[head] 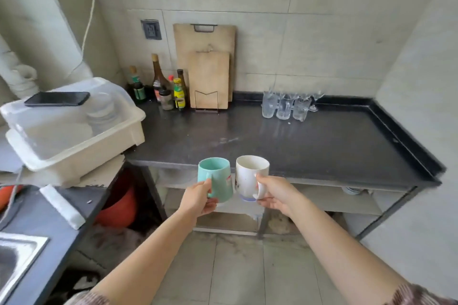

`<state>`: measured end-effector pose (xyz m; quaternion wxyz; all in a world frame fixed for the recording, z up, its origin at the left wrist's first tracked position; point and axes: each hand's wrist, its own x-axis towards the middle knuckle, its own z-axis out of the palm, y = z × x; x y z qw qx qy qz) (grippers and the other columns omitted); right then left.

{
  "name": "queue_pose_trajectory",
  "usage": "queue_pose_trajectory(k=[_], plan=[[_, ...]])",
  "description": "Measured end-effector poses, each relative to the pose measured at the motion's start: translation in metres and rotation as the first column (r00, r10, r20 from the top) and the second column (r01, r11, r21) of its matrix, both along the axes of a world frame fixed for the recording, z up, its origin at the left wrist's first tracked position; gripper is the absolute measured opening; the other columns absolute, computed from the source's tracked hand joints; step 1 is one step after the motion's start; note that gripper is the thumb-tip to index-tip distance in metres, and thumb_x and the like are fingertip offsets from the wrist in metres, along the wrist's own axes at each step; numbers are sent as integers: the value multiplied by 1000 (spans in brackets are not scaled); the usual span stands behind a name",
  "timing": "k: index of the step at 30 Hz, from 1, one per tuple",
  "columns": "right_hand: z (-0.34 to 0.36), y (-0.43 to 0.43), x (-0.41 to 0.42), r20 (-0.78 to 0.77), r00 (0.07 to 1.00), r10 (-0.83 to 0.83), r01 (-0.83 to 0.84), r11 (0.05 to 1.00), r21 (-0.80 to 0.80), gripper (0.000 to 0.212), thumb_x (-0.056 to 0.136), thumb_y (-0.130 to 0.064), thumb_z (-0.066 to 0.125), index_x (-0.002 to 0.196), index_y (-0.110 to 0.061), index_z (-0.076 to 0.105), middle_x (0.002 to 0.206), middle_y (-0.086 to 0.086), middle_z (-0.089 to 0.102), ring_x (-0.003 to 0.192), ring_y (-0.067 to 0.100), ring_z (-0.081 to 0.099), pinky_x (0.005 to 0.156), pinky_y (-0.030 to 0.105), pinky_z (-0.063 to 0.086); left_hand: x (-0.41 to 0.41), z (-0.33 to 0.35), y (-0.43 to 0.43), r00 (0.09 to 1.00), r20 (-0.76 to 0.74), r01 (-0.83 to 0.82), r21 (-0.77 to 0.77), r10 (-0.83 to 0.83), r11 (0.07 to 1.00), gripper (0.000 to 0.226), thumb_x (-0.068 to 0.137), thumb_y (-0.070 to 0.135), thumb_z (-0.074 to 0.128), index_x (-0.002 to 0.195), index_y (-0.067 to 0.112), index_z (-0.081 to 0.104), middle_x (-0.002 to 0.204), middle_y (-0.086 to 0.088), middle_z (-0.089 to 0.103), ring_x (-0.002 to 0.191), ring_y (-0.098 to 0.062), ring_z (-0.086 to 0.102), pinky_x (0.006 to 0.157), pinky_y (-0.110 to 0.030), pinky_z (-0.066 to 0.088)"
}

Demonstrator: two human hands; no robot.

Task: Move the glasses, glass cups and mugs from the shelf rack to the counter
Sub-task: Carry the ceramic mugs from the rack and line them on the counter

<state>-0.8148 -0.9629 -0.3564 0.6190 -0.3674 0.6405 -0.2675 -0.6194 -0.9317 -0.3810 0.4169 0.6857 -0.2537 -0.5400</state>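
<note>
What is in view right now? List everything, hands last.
teal mug: one, teal, held in front of the counter's near edge
white mug: one, white, held right beside the teal mug
glasses: a cluster, exact count unclear, clear, back of the counter
counter: one, dark, straight ahead
cutting boards: two, wooden, leaning against the back wall
bottles: several, mixed colours, left of the boards
plastic bin: one, white, left of the counter
phone: one, black, on the bin's lid
basin: one, red, low down below the bin
sink: one, steel, bottom left
left hand: one, bare, grips the teal mug's handle
right hand: one, bare, grips the white mug's handle
</note>
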Motion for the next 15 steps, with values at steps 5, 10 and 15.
queue_pose_trajectory(k=[5,10,15], plan=[[-5,-62,-51,-7,990,-139,140,990,31,25,94,-35,58,91,-11,63,87,6,65,79,23,62,61,26,51,-49,-9,-88,997,-8,80,53,-80,995,26,93,36,50,80,13,54,75,-18,65,63,-23,62,61,-32,56],[-13,-122,-96,-5,972,-236,236,971,44,26,93,-36,57,91,-11,64,97,9,64,81,24,61,66,28,54,-94,-17,-163,994,-36,101,64,-98,993,28,92,36,51,81,11,55,76,-19,67,61,-23,63,47,-25,54],[-24,-194,-132,-32,969,-244,246,966,83,30,92,-40,57,93,-11,66,111,15,66,88,25,65,66,26,56,-136,-30,-237,993,-26,115,72,-114,991,26,94,36,51,97,11,55,89,-14,66,72,-23,66,55,-29,55]])
